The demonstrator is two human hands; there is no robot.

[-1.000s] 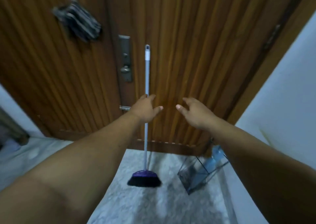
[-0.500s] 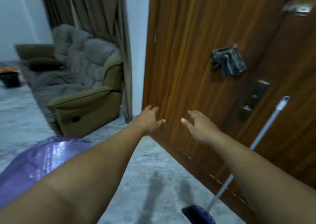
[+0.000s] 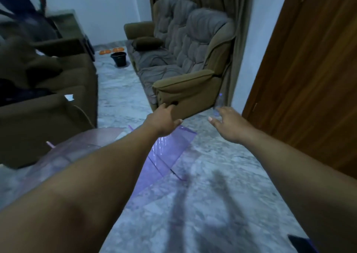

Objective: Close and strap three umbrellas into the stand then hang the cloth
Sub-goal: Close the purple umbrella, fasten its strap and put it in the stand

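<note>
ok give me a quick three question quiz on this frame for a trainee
1. True or false: the left hand grips the purple umbrella.
2. What lies on the floor nearest the sofa's front corner? A) clear bottle B) black bucket C) broom
3. Fill in: the purple umbrella is ____ (open/closed).

Key: 1 false, both hands, right hand too, are empty; 2 A; 3 open.

Grey marble floor [image 3: 212, 175], open purple umbrella [image 3: 166, 156] lying on it, black bucket [image 3: 118, 58], sofa [image 3: 183, 69], clear bottle [image 3: 219, 105]
</note>
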